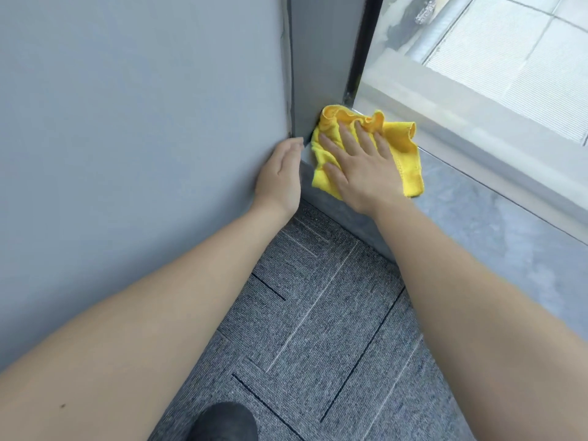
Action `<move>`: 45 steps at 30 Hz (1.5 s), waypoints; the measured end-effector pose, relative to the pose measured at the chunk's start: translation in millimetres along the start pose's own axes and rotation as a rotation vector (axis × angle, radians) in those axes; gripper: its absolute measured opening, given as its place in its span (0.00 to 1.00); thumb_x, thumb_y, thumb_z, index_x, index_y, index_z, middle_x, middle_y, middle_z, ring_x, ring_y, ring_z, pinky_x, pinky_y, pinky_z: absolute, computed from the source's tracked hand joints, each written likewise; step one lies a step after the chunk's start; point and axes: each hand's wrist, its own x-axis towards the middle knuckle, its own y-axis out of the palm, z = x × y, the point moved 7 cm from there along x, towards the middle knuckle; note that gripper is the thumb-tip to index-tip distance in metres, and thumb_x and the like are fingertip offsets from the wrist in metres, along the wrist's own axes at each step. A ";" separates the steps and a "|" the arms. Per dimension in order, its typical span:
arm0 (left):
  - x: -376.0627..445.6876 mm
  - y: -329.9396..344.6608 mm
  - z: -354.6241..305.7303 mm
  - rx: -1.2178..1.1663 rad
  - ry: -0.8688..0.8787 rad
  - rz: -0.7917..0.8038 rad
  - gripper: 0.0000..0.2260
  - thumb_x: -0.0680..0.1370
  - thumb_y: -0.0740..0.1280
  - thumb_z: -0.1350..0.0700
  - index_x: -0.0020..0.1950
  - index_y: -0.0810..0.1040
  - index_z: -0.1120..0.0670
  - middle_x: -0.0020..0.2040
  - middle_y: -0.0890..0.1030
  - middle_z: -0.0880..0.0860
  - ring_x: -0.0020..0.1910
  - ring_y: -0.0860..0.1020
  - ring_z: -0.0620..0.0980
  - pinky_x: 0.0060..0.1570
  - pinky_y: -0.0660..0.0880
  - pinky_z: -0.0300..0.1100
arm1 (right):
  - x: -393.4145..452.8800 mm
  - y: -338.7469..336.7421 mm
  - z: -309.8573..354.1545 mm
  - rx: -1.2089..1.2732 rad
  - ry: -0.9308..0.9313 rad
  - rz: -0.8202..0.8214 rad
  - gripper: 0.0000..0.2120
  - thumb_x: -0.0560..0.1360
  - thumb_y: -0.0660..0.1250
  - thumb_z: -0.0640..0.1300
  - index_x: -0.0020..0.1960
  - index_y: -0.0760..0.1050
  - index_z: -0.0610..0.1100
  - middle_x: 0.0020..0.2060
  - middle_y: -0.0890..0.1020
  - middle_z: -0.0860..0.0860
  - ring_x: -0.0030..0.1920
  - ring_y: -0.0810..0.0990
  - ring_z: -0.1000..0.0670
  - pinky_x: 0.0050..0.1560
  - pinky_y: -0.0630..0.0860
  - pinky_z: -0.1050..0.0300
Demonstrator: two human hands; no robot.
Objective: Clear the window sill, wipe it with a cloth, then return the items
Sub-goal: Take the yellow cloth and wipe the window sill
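Bottom centre: dark shoe (pixel 222 421) on grey carpet (pixel 318 345). Grey wall (pixel 127 122) fills the left of the frame; window glass (pixel 477 58) upper right. Left hand (pixel 281 173), fingers together and flat, rests against the wall at the corner. Just right of it, the right hand (pixel 359 163), fingers spread, presses flat on a yellow cloth (pixel 404 148). Cloth lies bunched under the palm at the sill's (pixel 477 218) left end, against the corner.

Cloth (pixel 402 144) bright yellow; sill (pixel 496 218) mottled grey; wall (pixel 127 122) plain grey; carpet (pixel 318 329) grey, line-patterned; shoe (pixel 222 423) black.
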 end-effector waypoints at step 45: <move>-4.7 63.0 -14.7 0.077 0.154 0.268 0.16 0.72 0.51 0.51 0.48 0.76 0.54 0.52 0.77 0.53 0.52 0.75 0.46 0.57 0.68 0.34 | -120.2 15.3 -93.4 0.188 0.830 -0.046 0.28 0.78 0.44 0.60 0.75 0.44 0.54 0.77 0.42 0.47 0.76 0.37 0.40 0.68 0.35 0.29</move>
